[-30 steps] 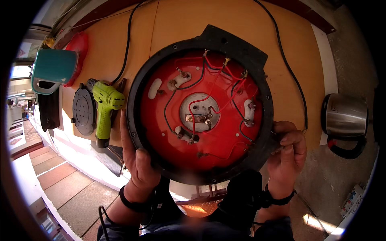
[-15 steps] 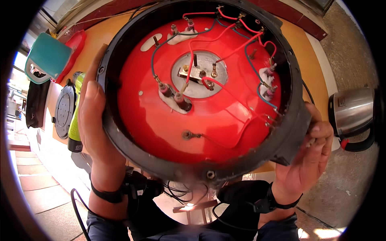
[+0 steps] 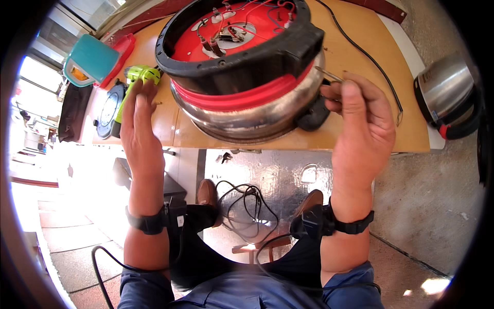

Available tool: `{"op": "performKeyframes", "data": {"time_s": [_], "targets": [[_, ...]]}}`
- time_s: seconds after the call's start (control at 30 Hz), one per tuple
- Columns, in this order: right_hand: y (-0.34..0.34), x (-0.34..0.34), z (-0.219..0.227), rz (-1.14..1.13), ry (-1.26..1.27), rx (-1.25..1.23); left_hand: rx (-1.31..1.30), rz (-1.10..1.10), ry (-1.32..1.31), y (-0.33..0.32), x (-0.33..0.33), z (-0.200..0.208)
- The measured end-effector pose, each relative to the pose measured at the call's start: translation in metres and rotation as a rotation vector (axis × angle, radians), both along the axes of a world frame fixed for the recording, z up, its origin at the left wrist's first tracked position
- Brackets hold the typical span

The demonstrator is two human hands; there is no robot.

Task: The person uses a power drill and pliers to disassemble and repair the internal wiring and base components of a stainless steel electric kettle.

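Observation:
An upturned electric pan point(image 3: 242, 121) rests on the table, its steel body below and a black ring housing point(image 3: 221, 66) on top. Inside the ring lies a red base point(image 3: 188, 51) with red and dark wires and several terminals. A black handle point(image 3: 314, 114) juts out at the pan's right. My left hand point(image 3: 141, 141) is beside the pan on the left, fingers stretched, touching nothing. On the right, my right hand point(image 3: 363, 129) pinches a thin metal rod point(image 3: 329, 75), whose tip points toward the ring; whether it touches cannot be told.
A green power drill point(image 3: 141, 74) and a round dark plate point(image 3: 109, 110) lie at the left. Behind them stands a teal container point(image 3: 92, 59) by a red tray point(image 3: 121, 56). A black cord point(image 3: 368, 54) crosses the table point(image 3: 406, 126); a steel kettle point(image 3: 445, 87) stands at the right.
The electric pan has gone from being held up, tilted toward me by both hands, to resting on the table farther off. Both hands have let go; the thin rod now shows in my right.

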State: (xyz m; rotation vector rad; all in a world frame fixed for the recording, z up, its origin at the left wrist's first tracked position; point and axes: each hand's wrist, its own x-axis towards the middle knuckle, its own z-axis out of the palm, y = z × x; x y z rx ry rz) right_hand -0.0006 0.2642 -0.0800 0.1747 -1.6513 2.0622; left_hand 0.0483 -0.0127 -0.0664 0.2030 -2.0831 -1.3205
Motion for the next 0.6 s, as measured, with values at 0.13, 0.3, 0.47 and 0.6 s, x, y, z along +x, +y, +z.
{"op": "performKeyframes", "data": {"time_s": [0.13, 0.3, 0.47, 0.6], "targets": [[-0.001, 0.002, -0.011, -0.002, 0.145, 0.076, -0.084, 0.141, -0.152, 0.003, 0.06, -0.009], [-0.002, -0.004, -0.005, -0.118, 0.332, 0.23, -0.125, 0.196, -0.265, 0.005, 0.098, -0.009], [-0.009, -0.002, 0.002, -0.123, 0.342, 0.185, -0.119, 0.218, -0.287, 0.006, 0.108, -0.009], [-0.01, -0.005, -0.001, -0.149, 0.354, 0.245, -0.169, 0.209, -0.305, 0.015, 0.106, -0.015]]}}
